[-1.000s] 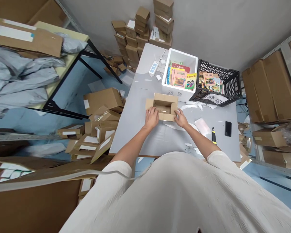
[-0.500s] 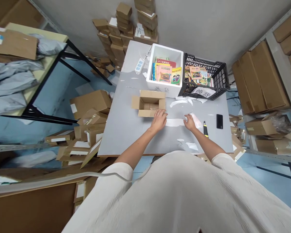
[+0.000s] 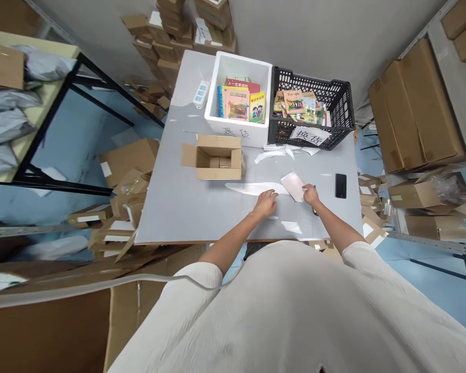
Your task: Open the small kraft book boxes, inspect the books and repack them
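My right hand (image 3: 310,195) pinches the lower right corner of a pale pinkish-white paper slip (image 3: 292,186), which lies tilted over the grey table. My left hand (image 3: 266,204) is held low over the table with fingers apart and nothing in them. Just beyond it runs a long white strip (image 3: 244,188); whether it is paper or a bare patch of tabletop I cannot tell. To the left stands an open cardboard box (image 3: 215,173) with its flaps out and brown shapes inside. A yellow-and-black utility knife (image 3: 314,209) is mostly hidden behind my right hand and wrist.
Behind the box is a white foam bin (image 3: 238,132) of books; a black plastic crate (image 3: 334,129) of books adjoins it. Torn white paper (image 3: 274,154) lies before them. A phone (image 3: 340,186) is at the right, a power strip (image 3: 201,94) at the back left. Cartons surround the table (image 3: 171,217).
My left hand has left the box's corner and moved right, toward my right hand. My right hand has taken hold of the slip and shifted it. The view has swung to the right.
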`<state>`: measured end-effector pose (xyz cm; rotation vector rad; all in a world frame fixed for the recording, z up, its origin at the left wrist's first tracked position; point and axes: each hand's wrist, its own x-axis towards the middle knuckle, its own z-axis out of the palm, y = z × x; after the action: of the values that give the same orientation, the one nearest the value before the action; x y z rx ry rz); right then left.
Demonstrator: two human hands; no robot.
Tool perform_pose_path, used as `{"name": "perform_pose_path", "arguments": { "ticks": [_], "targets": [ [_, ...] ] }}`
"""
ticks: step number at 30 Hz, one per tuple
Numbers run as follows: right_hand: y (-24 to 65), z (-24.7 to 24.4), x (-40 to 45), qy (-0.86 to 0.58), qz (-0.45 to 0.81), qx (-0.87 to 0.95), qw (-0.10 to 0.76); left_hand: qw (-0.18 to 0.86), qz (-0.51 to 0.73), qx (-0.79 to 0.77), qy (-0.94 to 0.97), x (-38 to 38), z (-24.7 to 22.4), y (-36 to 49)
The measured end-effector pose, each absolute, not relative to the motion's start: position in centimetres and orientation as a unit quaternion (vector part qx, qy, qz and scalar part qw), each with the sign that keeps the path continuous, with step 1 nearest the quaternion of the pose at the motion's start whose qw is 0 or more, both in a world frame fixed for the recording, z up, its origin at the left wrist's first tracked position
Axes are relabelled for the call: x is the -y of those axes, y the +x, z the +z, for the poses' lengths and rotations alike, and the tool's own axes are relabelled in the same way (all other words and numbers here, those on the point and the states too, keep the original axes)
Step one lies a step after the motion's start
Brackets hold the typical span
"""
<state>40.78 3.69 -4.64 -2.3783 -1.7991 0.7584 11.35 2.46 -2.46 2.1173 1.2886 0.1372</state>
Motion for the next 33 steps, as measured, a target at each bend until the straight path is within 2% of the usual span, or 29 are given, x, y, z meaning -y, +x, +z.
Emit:
{"name": "perform_pose_path", "arguments": {
  "ticks": [9, 16, 22, 26, 33],
  "targets": [
    [39.3, -5.7, -4.9, -0.765, 0.253, 0.592, -0.012, 0.358, 0.025, -0.506, 0.784, -0.8, -4.3, 14.2],
    [37.2, -5.5, -3.0, -0.617, 0.352, 0.703, 0.025, 0.366, -0.007, -0.526, 0.767, -0.4, -5.1, 15.1],
    [38.2, -5.8, -3.5, -0.717, 0.287, 0.634, -0.022, 0.375, -0.058, -0.529, 0.759, -0.6, -6.3, 15.7],
    [37.6, -6.2, -3.7, -0.729, 0.259, 0.631, -0.060, 0.393, -0.051, -0.524, 0.754, -0.6, -6.8, 16.8],
    [36.0, -6.7, -4.0, -0.741, 0.226, 0.628, -0.073, 0.402, -0.033, -0.522, 0.752, -0.6, -6.4, 17.6]
  ]
}}
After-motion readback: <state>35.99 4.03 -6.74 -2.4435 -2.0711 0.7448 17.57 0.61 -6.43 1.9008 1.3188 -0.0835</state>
